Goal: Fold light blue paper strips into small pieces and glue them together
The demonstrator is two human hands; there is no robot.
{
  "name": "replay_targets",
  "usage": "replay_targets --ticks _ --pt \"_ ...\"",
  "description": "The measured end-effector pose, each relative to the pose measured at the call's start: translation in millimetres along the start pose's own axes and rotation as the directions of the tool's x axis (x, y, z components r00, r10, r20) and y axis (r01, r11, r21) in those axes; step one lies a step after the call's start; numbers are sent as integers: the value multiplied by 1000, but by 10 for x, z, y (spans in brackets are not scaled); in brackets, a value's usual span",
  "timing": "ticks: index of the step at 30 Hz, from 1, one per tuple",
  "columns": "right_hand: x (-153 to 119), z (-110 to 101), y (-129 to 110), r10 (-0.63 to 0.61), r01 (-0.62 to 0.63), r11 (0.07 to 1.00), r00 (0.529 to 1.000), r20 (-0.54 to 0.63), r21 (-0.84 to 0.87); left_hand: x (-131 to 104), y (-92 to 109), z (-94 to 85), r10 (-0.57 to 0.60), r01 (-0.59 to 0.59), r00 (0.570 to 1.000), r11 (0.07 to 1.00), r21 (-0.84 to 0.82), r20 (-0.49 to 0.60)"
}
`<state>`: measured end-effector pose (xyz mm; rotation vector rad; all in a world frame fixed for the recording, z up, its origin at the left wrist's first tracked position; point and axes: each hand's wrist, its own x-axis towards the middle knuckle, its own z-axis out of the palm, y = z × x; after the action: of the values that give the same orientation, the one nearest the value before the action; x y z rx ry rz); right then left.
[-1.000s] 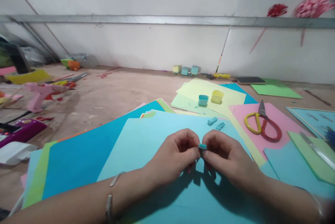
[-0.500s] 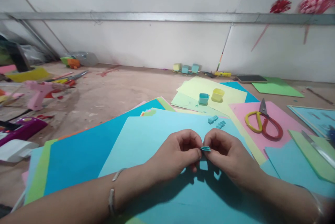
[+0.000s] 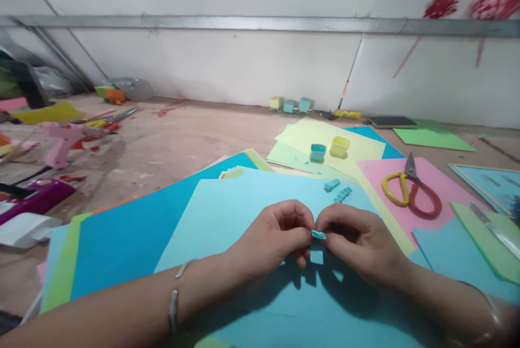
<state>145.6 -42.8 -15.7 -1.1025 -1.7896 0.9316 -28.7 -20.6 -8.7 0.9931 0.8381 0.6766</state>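
Note:
Between the fingertips of my left hand (image 3: 280, 234) and my right hand (image 3: 357, 237) is a small folded strip of light blue paper (image 3: 318, 234). Both hands pinch it, one at each end, above a light blue sheet (image 3: 227, 212). A flat square part of the paper hangs below the fingers. Just beyond my hands lie two pleated blue paper strips (image 3: 343, 194). Farther back, a small blue paper cup (image 3: 317, 153) and a yellow paper cup (image 3: 339, 146) stand on pale sheets.
Scissors (image 3: 411, 185) with yellow and red handles lie on pink paper at right, near a knife (image 3: 493, 229). A pink glue gun (image 3: 59, 145) and a purple device (image 3: 38, 201) are at left. Small paper cubes (image 3: 289, 105) line the wall, and a phone (image 3: 393, 122) lies at the back.
The folded strip has turned slightly between my fingertips, and its layers look more pressed together. My hands stay almost in place; the view has shifted a little.

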Motion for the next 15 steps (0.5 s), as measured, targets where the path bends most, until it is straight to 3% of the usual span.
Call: replay_targets --ticks 3,7,11,15 --pt "5 -18 -1 -39 40 998 999 16 -45 1 -5 -3 9 -9 1000 1000 2 -2" --pt "18 -39 -31 -1 2 999 1000 28 -36 -1 2 6 5 -5 1000 1000 20 8" --pt "53 -60 -75 147 -155 985 984 100 74 -16 3 8 46 -45 999 996 81 -2" --pt "101 -61 -83 311 -350 915 929 198 203 -35 11 7 147 -138 989 968 209 -28"
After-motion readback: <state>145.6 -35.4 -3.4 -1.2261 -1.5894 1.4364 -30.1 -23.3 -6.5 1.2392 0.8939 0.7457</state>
